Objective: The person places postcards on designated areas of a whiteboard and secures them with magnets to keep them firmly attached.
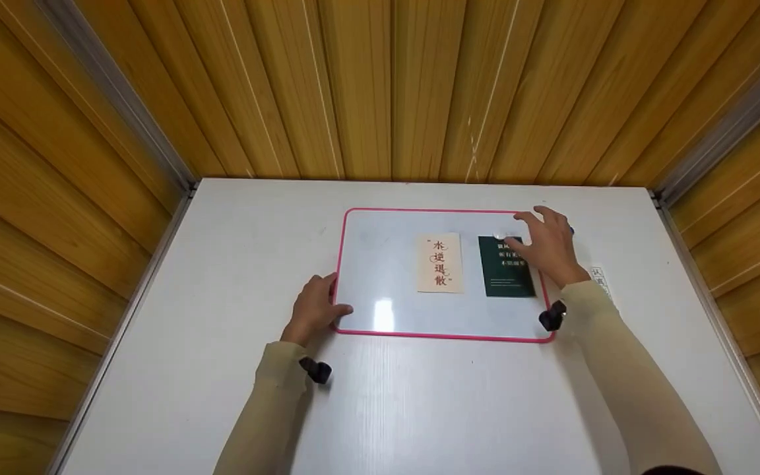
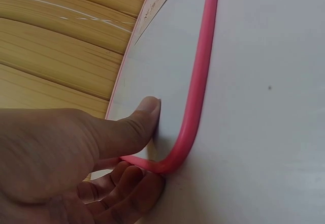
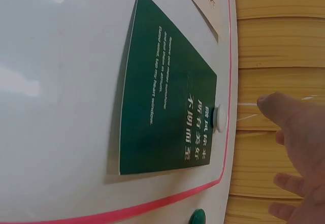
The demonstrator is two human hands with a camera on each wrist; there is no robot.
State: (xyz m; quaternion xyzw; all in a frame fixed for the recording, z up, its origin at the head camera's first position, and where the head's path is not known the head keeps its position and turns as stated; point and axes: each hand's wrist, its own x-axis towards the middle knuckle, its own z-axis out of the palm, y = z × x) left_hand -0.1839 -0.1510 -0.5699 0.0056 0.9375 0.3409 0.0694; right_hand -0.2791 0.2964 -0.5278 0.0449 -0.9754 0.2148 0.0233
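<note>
**Green card (image 1: 506, 282) held by one white magnet (image 3: 220, 118), right hand (image 1: 548, 244) just off it**

The green card lies on the right part of the board (image 1: 373, 264), the magnet on its top edge. Its lower edge seems to lift a little, with a shadow under it in the right wrist view. The right hand holds nothing: its fingers are spread, and the right wrist view shows a gap between them and the magnet.

Left of the green card is the pale card (image 1: 440, 262) (no magnet shows on it, and I cannot tell what, if anything, fixes it). The left hand (image 1: 314, 307) grips the board at its near left corner, thumb on top, fingers curled at the pink rim (image 1: 419, 335).

Beyond the rim, a green piece (image 3: 198, 217) sits near the far right corner, and a small card (image 1: 599, 277) lies on the table (image 1: 254, 251), partly hidden by the right sleeve (image 1: 624, 369).

As I judge it, a single magnet at the edge could let the green card swing or slip if a finger brushes its raised end. Tilting the board from the left corner could slide the pale card, if nothing fixes it. The sleeve might drag the small card.
</note>
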